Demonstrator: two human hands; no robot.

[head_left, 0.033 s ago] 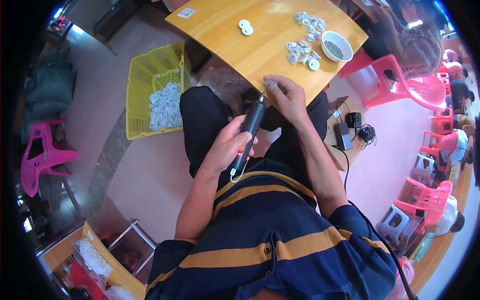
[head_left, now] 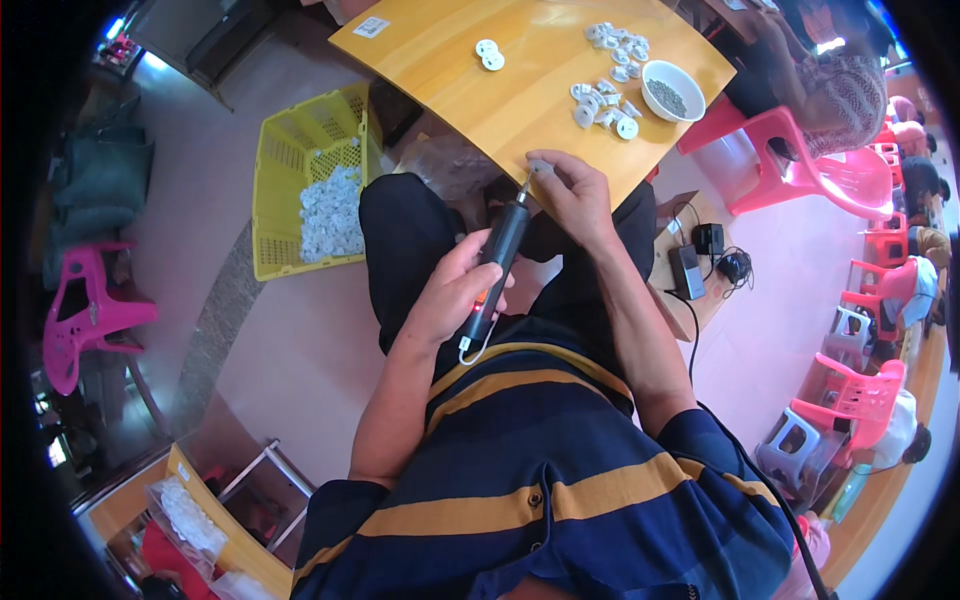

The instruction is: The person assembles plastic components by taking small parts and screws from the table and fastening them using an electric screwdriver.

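Observation:
My left hand (head_left: 462, 285) is wrapped round a black electric screwdriver (head_left: 507, 245), a white cord at its lower end. Its bit points up toward the near table edge and meets a small whitish part (head_left: 541, 167). My right hand (head_left: 575, 195) pinches that part at the table's corner; the fingers cover most of it. Farther up the wooden table (head_left: 450, 70) are loose white round plastic parts (head_left: 600, 105) in a heap. Beside them stands a white bowl (head_left: 655, 72) of small grey metal pieces, probably screws. Two white discs (head_left: 489, 55) lie apart to the left.
A yellow crate (head_left: 265, 215) holding many white parts (head_left: 332, 210) sits on the floor at left. A low wooden box (head_left: 700, 318) with a power adapter (head_left: 708, 240) and cables is by my right leg. Pink chairs (head_left: 825, 180) and a seated person (head_left: 845, 100) are at right.

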